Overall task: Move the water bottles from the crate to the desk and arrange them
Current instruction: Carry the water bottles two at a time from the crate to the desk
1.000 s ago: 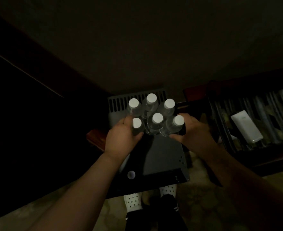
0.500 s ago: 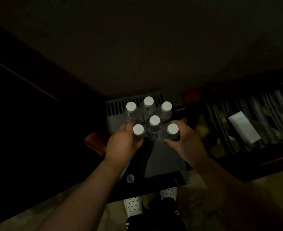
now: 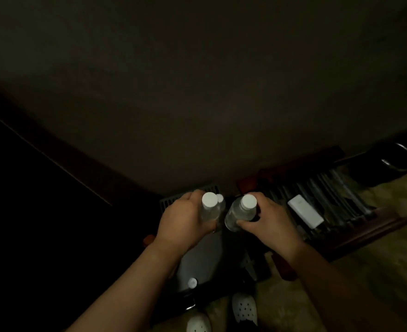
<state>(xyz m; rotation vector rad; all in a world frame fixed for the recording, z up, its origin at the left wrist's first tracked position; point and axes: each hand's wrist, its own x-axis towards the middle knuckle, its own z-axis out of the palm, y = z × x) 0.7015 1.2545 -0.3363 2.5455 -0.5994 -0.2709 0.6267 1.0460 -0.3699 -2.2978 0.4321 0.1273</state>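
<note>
Both hands (image 3: pixel 226 220) now higher with bottles (image 3: pixel 239 213), others hidden behind.

Very dim, soft view; edges sink into black, wide-angle bend

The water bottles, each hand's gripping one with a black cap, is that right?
Not quite: the head view shows white caps. The left hand grips one water bottle and the right hand grips another water bottle.

Bare forearms (image 3: pixel 135 283), white perforated shoes (image 3: pixel 244 310)
</note>
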